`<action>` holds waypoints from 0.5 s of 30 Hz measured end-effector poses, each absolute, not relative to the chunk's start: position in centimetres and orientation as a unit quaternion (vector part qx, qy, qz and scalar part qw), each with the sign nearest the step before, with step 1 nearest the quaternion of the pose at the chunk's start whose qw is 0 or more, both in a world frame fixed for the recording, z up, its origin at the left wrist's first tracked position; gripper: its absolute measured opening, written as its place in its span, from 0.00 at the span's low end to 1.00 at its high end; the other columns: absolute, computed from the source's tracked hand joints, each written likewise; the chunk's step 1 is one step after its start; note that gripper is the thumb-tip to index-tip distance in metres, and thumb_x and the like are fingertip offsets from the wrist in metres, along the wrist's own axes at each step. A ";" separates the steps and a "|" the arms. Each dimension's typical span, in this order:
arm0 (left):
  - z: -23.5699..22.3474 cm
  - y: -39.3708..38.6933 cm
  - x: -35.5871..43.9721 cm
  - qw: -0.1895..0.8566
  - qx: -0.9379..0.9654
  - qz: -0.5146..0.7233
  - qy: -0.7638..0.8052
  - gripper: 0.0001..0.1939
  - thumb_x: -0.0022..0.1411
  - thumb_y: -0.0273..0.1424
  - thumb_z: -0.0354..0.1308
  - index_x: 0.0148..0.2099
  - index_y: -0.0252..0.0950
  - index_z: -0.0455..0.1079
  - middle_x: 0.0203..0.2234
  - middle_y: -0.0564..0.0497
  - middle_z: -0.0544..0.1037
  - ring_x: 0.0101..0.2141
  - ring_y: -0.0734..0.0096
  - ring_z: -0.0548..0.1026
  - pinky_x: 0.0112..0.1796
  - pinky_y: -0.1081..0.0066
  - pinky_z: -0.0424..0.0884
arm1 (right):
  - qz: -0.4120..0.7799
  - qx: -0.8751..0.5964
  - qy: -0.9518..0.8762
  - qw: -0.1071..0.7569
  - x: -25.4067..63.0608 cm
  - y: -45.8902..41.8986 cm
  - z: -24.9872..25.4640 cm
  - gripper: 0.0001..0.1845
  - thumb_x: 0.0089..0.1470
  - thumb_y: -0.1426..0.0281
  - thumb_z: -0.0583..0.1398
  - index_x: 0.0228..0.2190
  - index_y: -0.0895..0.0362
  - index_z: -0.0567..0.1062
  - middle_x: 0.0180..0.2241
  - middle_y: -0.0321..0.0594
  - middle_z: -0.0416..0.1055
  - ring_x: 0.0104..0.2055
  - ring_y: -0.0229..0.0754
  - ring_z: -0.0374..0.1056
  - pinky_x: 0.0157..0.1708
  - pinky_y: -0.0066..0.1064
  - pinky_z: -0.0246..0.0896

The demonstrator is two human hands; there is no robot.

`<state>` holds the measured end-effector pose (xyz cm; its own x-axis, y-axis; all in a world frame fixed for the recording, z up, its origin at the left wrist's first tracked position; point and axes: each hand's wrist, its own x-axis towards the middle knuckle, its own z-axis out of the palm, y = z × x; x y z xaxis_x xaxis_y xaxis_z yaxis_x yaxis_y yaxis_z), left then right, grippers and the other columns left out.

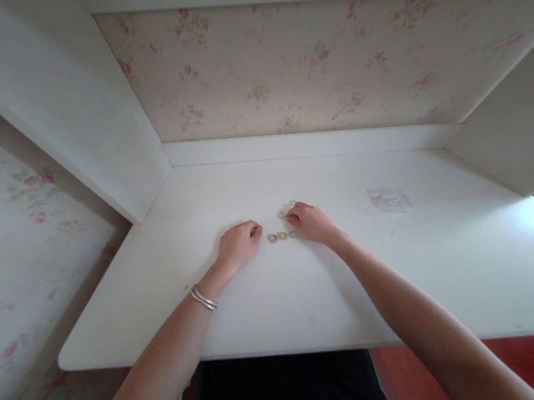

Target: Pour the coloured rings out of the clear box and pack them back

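Several small rings lie on the white desk between my two hands. A pinkish ring, a gold-coloured ring and a silvery ring form a short row. Behind them are a thin ring and another thin ring, close to my right fingertips. My right hand is pinched shut on what looks like a ring, mostly hidden by the fingers. Left of the row, my left hand rests on the desk with its fingers curled closed; whatever is inside them is hidden.
A clear plastic bag lies on the desk to the right. White side panels and a low back ledge border the desktop. Two silver bangles circle my left wrist.
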<state>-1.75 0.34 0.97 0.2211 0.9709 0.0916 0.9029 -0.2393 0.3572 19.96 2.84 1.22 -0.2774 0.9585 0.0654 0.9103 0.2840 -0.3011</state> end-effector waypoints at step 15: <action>0.8 0.3 -1.9 0.129 0.773 0.157 0.601 0.16 0.64 0.42 0.44 0.41 0.44 0.72 0.36 0.52 0.79 0.36 0.67 0.75 0.34 0.72 0.65 | 0.158 -0.519 -0.801 0.253 21.0 -1.1 -0.2 0.11 0.58 0.69 0.50 0.32 0.56 0.73 0.32 0.38 0.67 0.34 0.37 0.64 0.35 0.26 0.56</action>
<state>-1.93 0.30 0.77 0.2284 0.9696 0.0872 0.8883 -0.2442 0.3889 20.97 -1.13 -0.23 -0.3333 0.9114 0.2412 0.7522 0.4113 -0.5148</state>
